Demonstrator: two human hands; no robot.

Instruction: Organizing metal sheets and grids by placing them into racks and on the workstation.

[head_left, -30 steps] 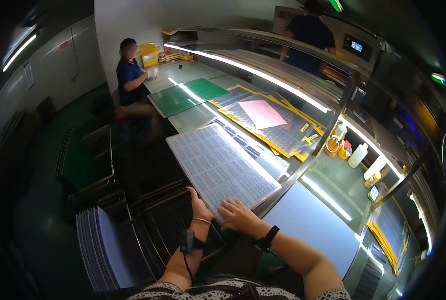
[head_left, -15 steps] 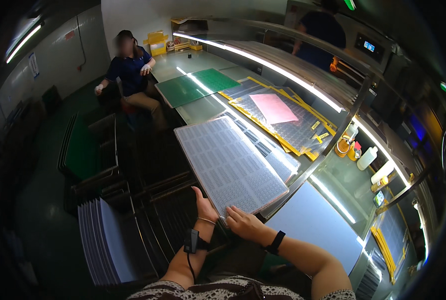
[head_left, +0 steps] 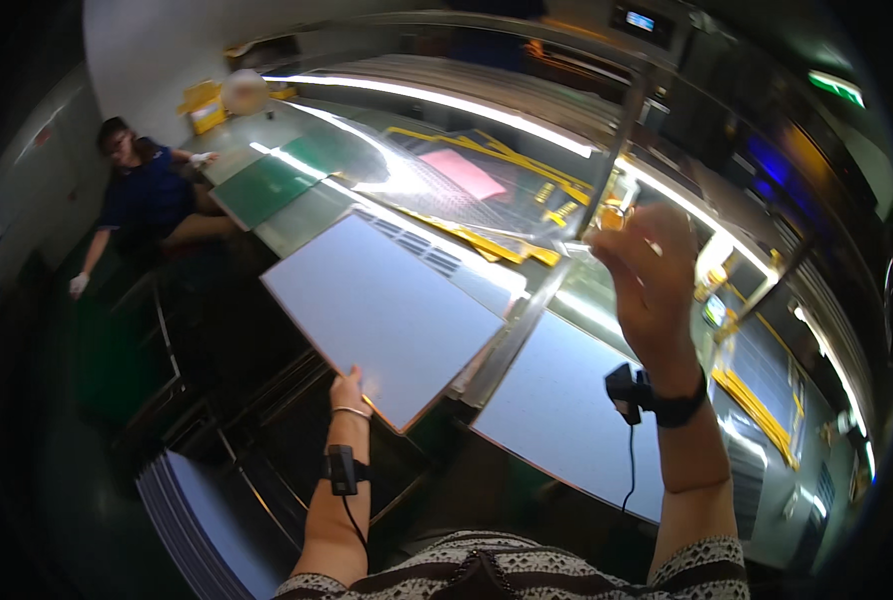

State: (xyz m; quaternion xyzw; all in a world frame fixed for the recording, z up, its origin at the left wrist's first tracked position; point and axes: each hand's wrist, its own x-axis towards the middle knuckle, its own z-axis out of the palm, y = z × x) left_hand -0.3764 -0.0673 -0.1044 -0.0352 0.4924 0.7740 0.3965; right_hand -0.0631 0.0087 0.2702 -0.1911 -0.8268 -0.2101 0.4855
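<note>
We see a large pale sheet (head_left: 382,315) lying flat on the long glass-topped bench (head_left: 312,225), its near corner jutting past the bench edge toward us. The left hand (head_left: 348,391) grips that near edge, thumb on top and fingers curled under it. The right hand (head_left: 650,275) is raised well above the bench, apart from the sheet, fingers loosely spread and slightly bent, holding nothing we can make out, though motion blur softens the fingertips. Both wrists carry dark bands with small devices, and a thin cord hangs from each. Just right of the sheet, a second pale panel (head_left: 567,405) lies on a lower part of the bench, beyond a slanted metal bar (head_left: 552,290). Farther along the bench lie a pink sheet (head_left: 464,173) on dark yellow-edged sheets (head_left: 487,215), and a green mat (head_left: 267,185) beyond the pale sheet's far corner. At lower left a stack of upright grey-blue boards (head_left: 202,520) stands in a rack. A seated person in dark blue (head_left: 142,200) is at the far left end of the bench.
</note>
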